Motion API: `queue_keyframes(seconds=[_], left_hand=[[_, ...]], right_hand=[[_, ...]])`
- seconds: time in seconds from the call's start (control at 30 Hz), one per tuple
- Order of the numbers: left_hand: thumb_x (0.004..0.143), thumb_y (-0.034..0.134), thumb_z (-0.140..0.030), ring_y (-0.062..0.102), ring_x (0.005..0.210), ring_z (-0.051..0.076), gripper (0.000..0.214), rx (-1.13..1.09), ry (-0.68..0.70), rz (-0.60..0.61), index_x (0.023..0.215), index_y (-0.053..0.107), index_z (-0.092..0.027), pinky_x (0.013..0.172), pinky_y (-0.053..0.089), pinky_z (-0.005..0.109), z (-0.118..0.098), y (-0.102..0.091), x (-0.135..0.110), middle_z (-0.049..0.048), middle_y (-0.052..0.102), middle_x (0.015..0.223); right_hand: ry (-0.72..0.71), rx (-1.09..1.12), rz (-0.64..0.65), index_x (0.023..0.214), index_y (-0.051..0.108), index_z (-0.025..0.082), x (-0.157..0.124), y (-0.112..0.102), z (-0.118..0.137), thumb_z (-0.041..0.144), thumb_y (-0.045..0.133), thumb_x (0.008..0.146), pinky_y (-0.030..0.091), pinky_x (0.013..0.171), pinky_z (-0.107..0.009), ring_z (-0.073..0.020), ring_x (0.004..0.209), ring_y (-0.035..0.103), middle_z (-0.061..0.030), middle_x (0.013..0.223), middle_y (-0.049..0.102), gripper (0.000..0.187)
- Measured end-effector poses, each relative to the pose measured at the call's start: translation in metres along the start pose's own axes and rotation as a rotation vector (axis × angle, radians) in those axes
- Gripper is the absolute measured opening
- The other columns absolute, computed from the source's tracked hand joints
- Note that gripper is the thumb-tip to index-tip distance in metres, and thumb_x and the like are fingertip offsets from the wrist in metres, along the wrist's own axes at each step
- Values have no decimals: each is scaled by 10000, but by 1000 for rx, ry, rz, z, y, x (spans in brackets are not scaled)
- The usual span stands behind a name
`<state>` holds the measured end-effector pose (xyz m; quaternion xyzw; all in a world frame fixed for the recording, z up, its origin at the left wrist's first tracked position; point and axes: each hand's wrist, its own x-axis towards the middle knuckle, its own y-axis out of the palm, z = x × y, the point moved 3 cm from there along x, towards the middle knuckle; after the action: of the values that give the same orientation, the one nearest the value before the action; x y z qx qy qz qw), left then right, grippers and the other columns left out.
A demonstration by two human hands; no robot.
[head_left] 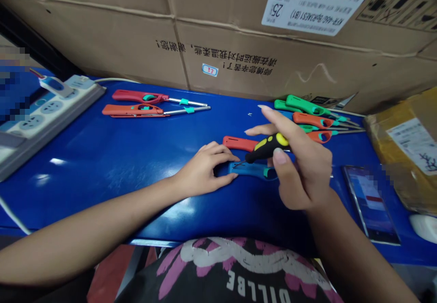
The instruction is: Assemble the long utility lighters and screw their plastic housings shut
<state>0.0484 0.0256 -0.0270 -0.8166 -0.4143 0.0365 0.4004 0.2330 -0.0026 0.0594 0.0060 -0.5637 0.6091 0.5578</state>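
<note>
My left hand pinches the handle end of a blue long-necked lighter that lies flat on the table. In my right hand is a small screwdriver with a black and yellow handle, its thin tip touching or just above the blue lighter's end. My right index finger is stretched out away from the handle. Just behind the blue lighter lies a red-orange lighter, partly covered by the screwdriver. The far end of the blue lighter is hidden behind my right hand.
Red and orange lighters lie at the back left. Several green and orange lighters are piled at the back right. A power strip stands left, a phone and taped parcel right. A large carton walls the back.
</note>
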Motion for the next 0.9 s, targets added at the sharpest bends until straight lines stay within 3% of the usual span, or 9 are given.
queue_keyframes(seconds=[0.07,0.2,0.27,0.4,0.57,0.7,0.77,0.9], left_hand=[[884,734,-287,605,994,226,283,0,-2,4,1147,701,-186,934,476,416,0,0,0,62,709,1103],[885,733,-286,607,988,232,293,14,16,-13,1159,702,-187,918,479,419,0,0,-1,71,711,1119],[887,732,-287,607,985,229,286,12,14,-12,1151,703,-183,921,479,419,0,0,0,71,711,1111],[886,732,-288,607,986,223,275,1,0,7,1140,702,-187,934,474,416,0,0,0,61,710,1097],[886,729,-283,599,978,225,285,7,7,-10,1154,700,-192,911,474,409,1,0,-1,61,706,1091],[887,730,-289,600,989,222,283,1,1,3,1148,699,-187,937,465,418,1,0,0,58,703,1098],[891,725,-298,598,988,222,281,0,4,3,1149,698,-190,938,465,416,1,0,0,58,703,1103],[893,721,-303,595,976,224,285,11,6,-2,1157,698,-198,914,468,405,1,0,-1,59,705,1092]], right_hand=[[9,31,4,1486,479,244,1,1,0,263,451,1026,603,727,-319,-177,818,742,-37,1101,775,462],[-61,-197,-142,1289,630,243,2,0,3,254,675,929,570,636,-271,-162,744,732,-10,1016,794,362],[-57,-223,-145,1333,614,221,2,-1,2,253,617,965,574,646,-282,-168,758,736,-33,1057,793,370],[0,-82,-27,1518,451,201,0,1,-2,242,401,1042,599,695,-332,-180,783,730,-79,1157,765,481],[-60,-279,-156,1317,639,251,0,0,1,314,636,963,565,664,-289,-163,715,692,-40,1022,782,360],[22,-57,-46,1531,442,244,-2,5,-2,289,446,1033,589,689,-330,-183,768,703,-77,1172,745,501],[39,15,-22,1549,411,256,-3,7,-3,278,444,1029,599,687,-351,-197,788,707,-79,1171,738,522],[-45,-145,-139,1326,623,286,-1,4,-2,337,626,966,583,655,-327,-185,725,680,-43,1003,762,364]])
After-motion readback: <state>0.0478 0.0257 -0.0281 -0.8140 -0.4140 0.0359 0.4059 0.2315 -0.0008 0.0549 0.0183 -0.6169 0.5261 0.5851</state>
